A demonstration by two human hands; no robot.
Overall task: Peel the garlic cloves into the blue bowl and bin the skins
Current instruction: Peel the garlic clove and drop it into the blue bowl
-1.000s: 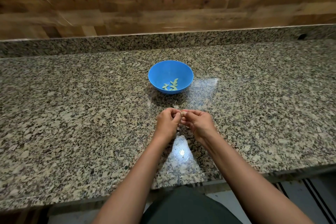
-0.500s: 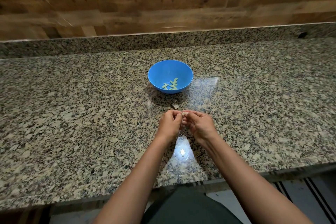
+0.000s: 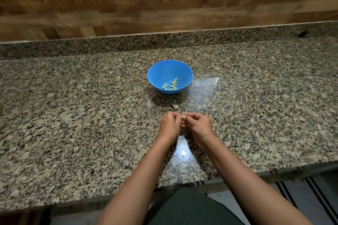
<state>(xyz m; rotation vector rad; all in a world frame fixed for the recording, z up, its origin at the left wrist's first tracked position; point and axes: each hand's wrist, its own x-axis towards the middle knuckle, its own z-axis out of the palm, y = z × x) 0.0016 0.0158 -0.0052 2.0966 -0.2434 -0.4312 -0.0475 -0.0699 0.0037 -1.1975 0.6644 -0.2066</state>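
Observation:
A blue bowl (image 3: 157,76) stands mid-counter with several peeled pale cloves (image 3: 171,85) in its bottom. Just in front of it, my left hand (image 3: 170,124) and my right hand (image 3: 198,125) meet fingertip to fingertip above the counter. Both pinch one small garlic clove (image 3: 182,116), mostly hidden by the fingers. A loose bit of garlic or skin (image 3: 175,105) lies on the counter between the bowl and my hands.
The speckled granite counter (image 3: 73,115) runs the full width, backed by a low granite upstand and a wood-panel wall. Its front edge is near my body. A striped floor mat (image 3: 301,193) shows at lower right. No bin is in view.
Hardly anything has changed: both hands stay together on the clove, with only slight finger motion. The bowl has not moved.

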